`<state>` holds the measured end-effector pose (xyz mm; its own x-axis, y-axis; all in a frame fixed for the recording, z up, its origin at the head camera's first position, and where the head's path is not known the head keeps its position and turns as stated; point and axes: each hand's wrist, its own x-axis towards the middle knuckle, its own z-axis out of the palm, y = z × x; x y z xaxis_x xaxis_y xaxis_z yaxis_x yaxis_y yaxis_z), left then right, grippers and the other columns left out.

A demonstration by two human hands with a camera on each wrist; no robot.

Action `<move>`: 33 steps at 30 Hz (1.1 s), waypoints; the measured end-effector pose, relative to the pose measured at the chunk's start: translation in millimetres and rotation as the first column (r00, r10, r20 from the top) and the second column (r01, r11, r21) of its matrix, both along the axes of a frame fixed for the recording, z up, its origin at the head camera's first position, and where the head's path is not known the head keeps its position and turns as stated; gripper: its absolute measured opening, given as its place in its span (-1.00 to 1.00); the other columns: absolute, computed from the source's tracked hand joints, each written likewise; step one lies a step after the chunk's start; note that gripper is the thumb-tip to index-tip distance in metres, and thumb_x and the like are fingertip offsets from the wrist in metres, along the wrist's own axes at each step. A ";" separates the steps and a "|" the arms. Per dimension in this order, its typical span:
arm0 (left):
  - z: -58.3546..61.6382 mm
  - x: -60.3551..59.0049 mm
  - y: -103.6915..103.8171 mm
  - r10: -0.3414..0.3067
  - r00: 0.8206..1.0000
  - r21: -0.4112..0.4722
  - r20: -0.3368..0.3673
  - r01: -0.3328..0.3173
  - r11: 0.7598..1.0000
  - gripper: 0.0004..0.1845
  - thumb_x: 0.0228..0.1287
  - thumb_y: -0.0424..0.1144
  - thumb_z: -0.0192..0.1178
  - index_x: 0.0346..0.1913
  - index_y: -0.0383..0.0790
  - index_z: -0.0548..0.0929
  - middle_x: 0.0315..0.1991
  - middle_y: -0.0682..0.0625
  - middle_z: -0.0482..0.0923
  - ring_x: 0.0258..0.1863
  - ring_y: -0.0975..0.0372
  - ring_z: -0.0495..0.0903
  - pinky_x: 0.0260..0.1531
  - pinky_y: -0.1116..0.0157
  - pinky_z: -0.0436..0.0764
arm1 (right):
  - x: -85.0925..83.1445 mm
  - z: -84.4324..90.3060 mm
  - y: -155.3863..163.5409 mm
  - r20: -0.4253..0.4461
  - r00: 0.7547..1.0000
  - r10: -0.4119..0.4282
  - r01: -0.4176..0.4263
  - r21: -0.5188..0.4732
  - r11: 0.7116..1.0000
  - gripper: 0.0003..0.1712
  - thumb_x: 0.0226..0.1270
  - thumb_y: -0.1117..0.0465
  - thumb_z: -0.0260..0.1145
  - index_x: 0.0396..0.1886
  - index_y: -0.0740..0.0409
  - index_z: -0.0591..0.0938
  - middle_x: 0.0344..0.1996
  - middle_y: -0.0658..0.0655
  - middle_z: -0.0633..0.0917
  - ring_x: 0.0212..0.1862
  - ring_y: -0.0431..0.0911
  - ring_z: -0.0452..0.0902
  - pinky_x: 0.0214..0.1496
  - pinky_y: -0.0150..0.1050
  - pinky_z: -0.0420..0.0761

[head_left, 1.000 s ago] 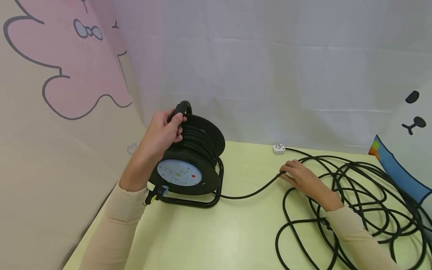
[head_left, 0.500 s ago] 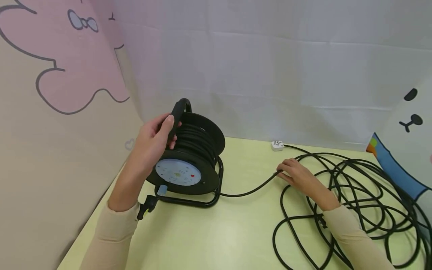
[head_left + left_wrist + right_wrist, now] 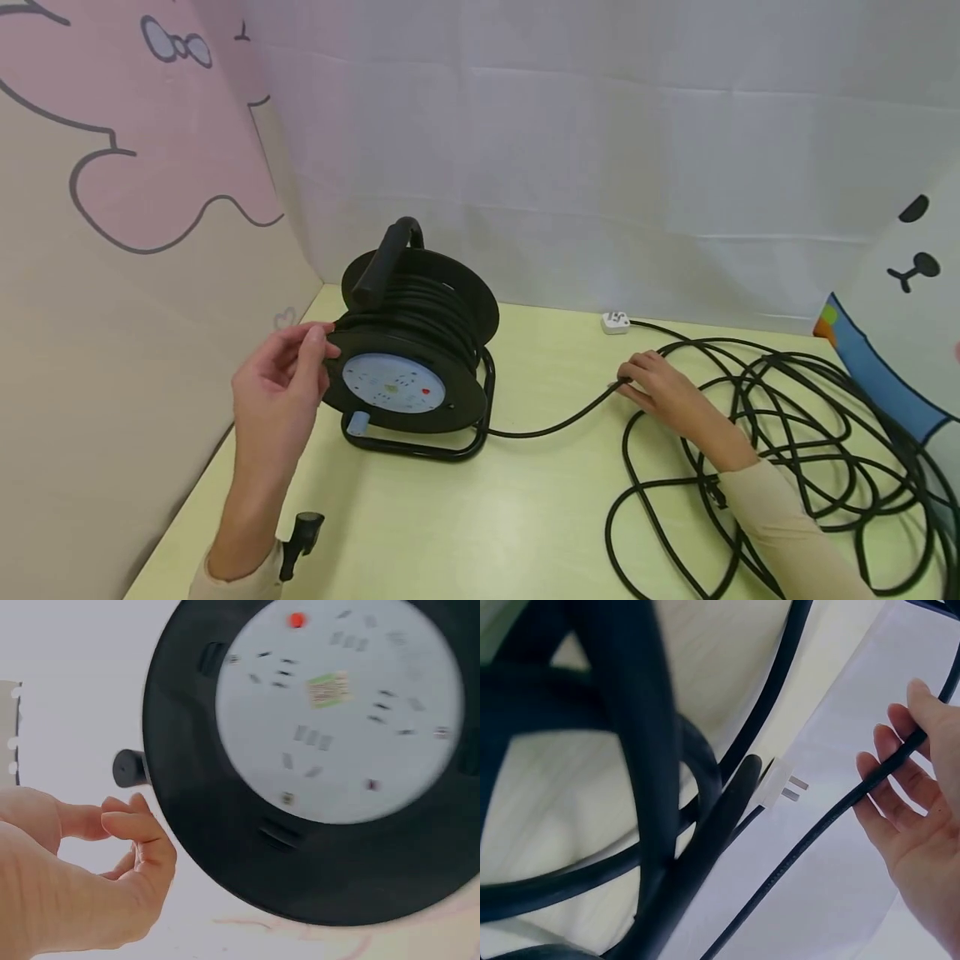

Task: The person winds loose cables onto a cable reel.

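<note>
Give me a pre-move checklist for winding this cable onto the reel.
1. Reel upright on its stand on the table: ok.
2. Left hand holding the reel's rim: not ok, fingers near it, contact unclear.
3. Right hand on the cable: ok, fingers curl round it.
4. Cable run from reel to right hand free of knots: ok.
5. Loose cable pile untangled: cannot tell, loops overlap.
6. White plug lying free: ok.
</note>
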<state>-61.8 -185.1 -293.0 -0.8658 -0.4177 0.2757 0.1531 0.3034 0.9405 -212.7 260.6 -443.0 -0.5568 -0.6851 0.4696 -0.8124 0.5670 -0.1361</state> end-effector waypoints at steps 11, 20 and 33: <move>-60.7 18.3 -17.5 0.047 0.972 -0.007 0.232 -0.047 0.999 -0.61 0.58 0.00 0.12 0.01 -0.31 0.69 -0.40 0.08 0.66 -0.53 0.23 0.50 -0.60 0.42 0.46 | -8.8 15.3 18.8 -0.143 0.990 0.019 -0.027 -0.053 0.998 -0.37 0.56 -0.29 0.07 -0.38 0.17 0.59 -0.39 0.11 0.60 -0.30 0.05 0.45 -0.29 0.00 0.48; -101.8 19.1 -34.0 0.062 0.910 -0.066 0.409 -0.038 0.997 -0.53 0.60 0.03 0.07 0.16 -0.36 0.60 -0.19 -0.09 0.67 -0.33 0.26 0.58 -0.45 0.47 0.59 | -6.9 31.9 29.1 -0.210 0.972 -0.105 0.105 -0.011 0.994 -0.17 0.46 -0.51 -0.10 -0.51 0.13 0.53 -0.56 0.06 0.57 -0.43 0.03 0.39 -0.34 0.05 0.47; -137.3 2.4 -38.2 -0.166 0.831 0.021 0.532 0.182 0.983 -0.45 0.61 0.07 0.05 -0.09 -0.48 0.63 -0.34 -0.11 0.64 -0.35 0.14 0.60 -0.44 0.35 0.64 | -3.1 34.3 32.5 -0.089 0.994 -0.070 0.074 0.048 0.996 -0.34 0.48 -0.34 0.19 -0.74 -0.13 0.30 -0.72 -0.22 0.34 -0.59 -0.26 0.22 -0.34 -0.08 0.45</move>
<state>-59.4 -223.3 -430.3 -0.9403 -0.2453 -0.2358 -0.3123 0.3473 0.8842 -215.8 293.0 -408.8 -0.5639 -0.6690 0.4843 -0.7767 0.6288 -0.0358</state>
